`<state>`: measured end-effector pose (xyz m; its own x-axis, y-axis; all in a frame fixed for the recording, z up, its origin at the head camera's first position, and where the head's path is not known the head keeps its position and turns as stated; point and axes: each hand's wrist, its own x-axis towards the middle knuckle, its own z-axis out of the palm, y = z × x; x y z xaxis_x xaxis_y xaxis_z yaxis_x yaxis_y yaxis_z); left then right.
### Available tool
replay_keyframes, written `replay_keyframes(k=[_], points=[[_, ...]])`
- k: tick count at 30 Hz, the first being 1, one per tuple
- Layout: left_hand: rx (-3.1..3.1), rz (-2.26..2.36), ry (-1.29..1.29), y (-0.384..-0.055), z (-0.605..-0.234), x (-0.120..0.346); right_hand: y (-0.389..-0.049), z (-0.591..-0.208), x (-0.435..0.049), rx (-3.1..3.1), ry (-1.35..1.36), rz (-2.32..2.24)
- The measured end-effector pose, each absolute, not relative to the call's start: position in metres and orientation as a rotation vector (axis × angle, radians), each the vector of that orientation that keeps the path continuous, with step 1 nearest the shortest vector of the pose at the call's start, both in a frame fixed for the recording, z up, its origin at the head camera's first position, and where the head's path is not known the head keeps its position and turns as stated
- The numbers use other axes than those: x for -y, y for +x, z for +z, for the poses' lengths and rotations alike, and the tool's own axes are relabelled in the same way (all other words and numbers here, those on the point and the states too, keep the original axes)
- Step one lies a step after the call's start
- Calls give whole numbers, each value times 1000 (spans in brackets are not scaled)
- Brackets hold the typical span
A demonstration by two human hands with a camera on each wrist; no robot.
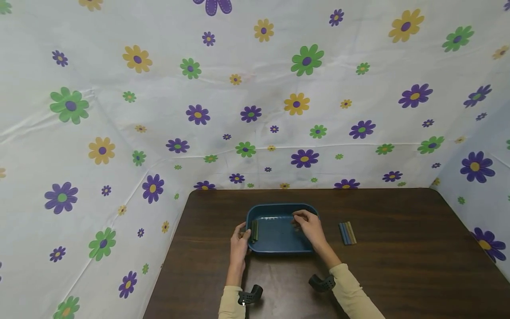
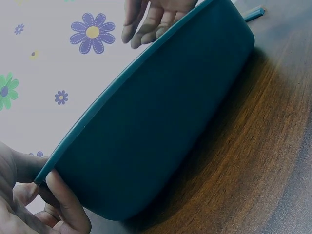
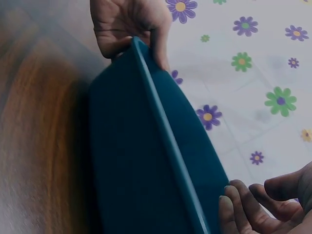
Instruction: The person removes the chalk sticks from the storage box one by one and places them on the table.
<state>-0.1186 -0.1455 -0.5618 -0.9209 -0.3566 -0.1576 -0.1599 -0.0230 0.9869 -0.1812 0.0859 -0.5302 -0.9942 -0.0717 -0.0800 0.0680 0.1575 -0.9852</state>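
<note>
A blue rectangular tray (image 1: 283, 253) stands on the table. My left hand (image 1: 240, 246) grips its left rim, thumb on the inner side and fingers outside, as the left wrist view shows at the tray's corner (image 2: 114, 126). Inside the tray, along the left wall, lie dark green sticks (image 1: 255, 231). Over the tray's right part hovers my right hand (image 1: 311, 228), its fingers loosely bent. In the right wrist view the thumb is apart from the fingers (image 3: 243, 207), and nothing shows between them.
To the right of the tray, a blue stick (image 1: 344, 234) and a tan stick (image 1: 351, 233) lie side by side on the dark wooden table (image 1: 402, 257). A white flowered cloth (image 1: 255, 93) hangs behind the table and at both sides.
</note>
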Motion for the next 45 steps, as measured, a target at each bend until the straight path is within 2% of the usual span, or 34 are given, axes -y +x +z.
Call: replay_keyframes(k=[14, 22, 29, 33, 35, 40, 45], points=[[2121, -2032, 592, -119, -561, 143, -177, -543, -61, -2281, -18, -1956], [2121, -2029, 595, -115, -548, 138, -174, -548, -47, -2253, -46, -1951], [2116, -2026, 597, -119, -561, 142, -173, -550, -31, -2249, -54, -1917], [2118, -2076, 559, -112, -536, 140, -177, -551, -23, -2260, -67, -1880], [2116, -2090, 554, -112, -535, 140, -179, -553, -20, -2266, -72, -1860], [2098, -2084, 567, -121, -563, 144, -181, -556, -13, -2262, -70, -1818], [2094, -2096, 571, -120, -560, 144, -182, -556, -8, -2240, -65, -1799]])
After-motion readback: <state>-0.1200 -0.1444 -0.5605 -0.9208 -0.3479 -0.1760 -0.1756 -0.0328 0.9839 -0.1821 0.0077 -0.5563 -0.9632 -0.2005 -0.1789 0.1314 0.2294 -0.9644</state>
